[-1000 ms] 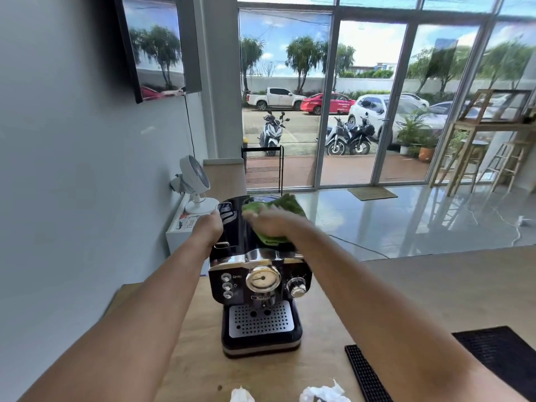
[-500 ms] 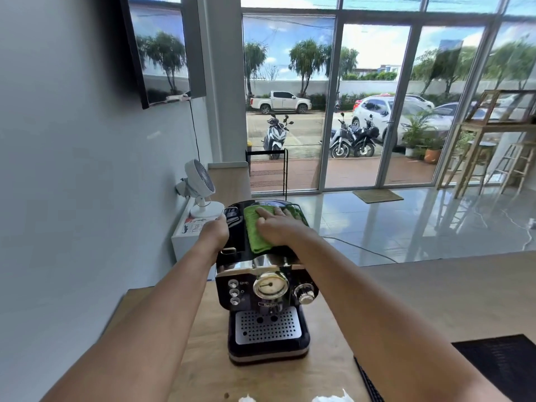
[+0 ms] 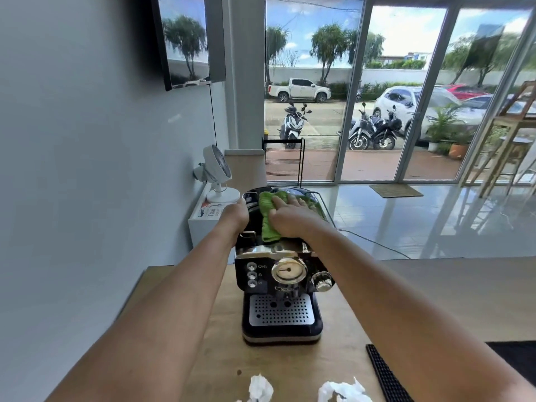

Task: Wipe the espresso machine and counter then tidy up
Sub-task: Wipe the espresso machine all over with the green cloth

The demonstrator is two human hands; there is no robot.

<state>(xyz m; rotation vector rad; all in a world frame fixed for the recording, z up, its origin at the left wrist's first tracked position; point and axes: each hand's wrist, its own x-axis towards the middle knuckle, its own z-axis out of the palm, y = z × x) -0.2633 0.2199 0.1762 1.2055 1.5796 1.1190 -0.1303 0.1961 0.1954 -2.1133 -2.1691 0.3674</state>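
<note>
Wooden counter (image 3: 290,364) bears the espresso machine (image 3: 282,285). On its top the right hand (image 3: 293,217), fingers spread, presses the green cloth (image 3: 268,227), flatter and nearer than before. Left hand (image 3: 236,213) steadies at 9 o'clock, grip hidden. Counter and 6 o'clock tissues (image 3: 261,388) remain.

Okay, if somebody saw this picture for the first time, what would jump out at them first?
Dead centre, the right hand presses a bright green cloth flat on top of the black and chrome espresso machine, while the left hand rests against the machine's upper left side. Nearer the camera, two crumpled white tissues lie on the wooden counter in front of the machine.
</note>
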